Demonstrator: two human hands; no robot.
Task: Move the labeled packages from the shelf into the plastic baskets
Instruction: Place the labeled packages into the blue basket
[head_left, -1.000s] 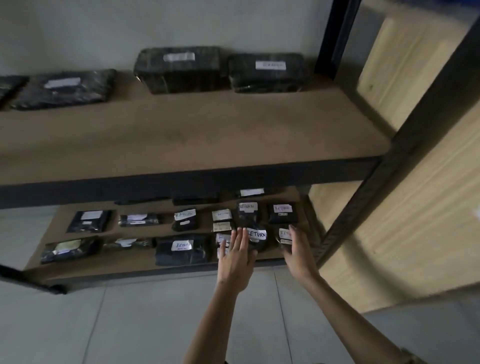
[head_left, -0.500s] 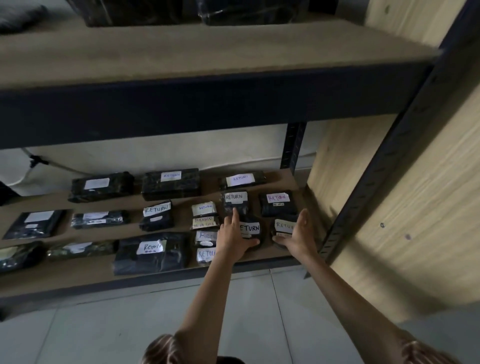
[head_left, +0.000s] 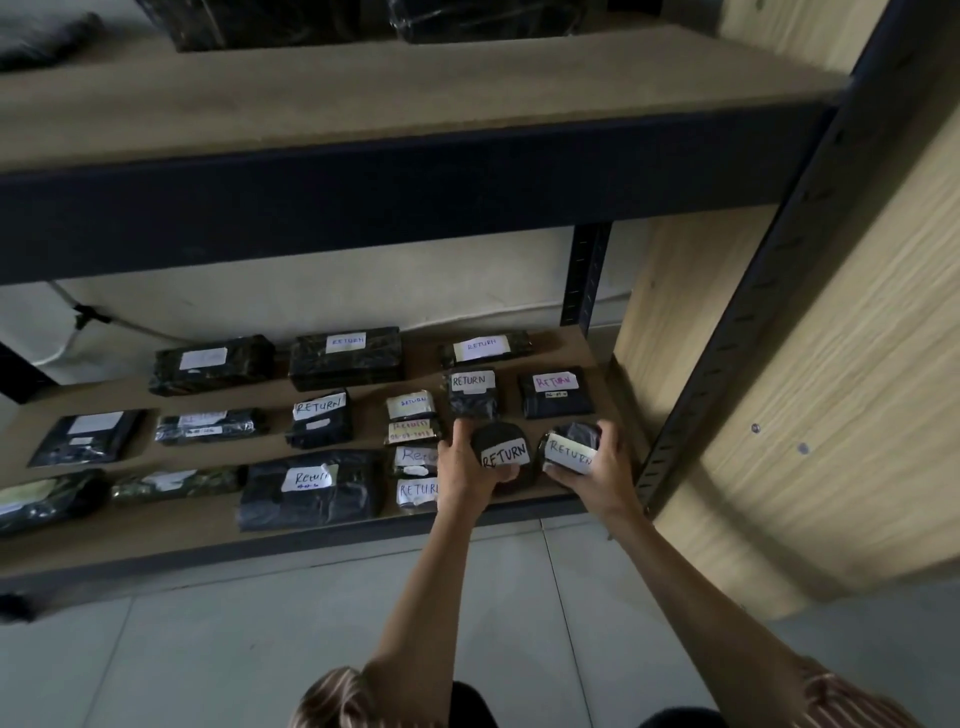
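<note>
Down at the lower shelf (head_left: 156, 540), left hand (head_left: 462, 470) and right hand (head_left: 597, 467) each grip a RETURN package (head_left: 501, 452), twin (head_left: 569, 447) at three o'clock, likely lifting both together.

We look down on a lower shelf (head_left: 218, 540) of a dark metal rack, where black-wrapped packages with white labels lie in rough rows. Our left hand (head_left: 465, 467) grips a round black package (head_left: 501, 452) marked RETURN, thumb across the bottom of its label. Just beside it, our right hand (head_left: 602, 467) holds a second labeled package (head_left: 569, 449), also reading RETURN, fingers curled over its far edge. Both sit near the shelf's front right corner. To the left lies a larger flat package (head_left: 311, 491) marked Return. An upper shelf (head_left: 363, 104) spans above, a light wooden panel (head_left: 831, 389) stands at the right, and grey floor tiles (head_left: 260, 649) lie below.
</note>
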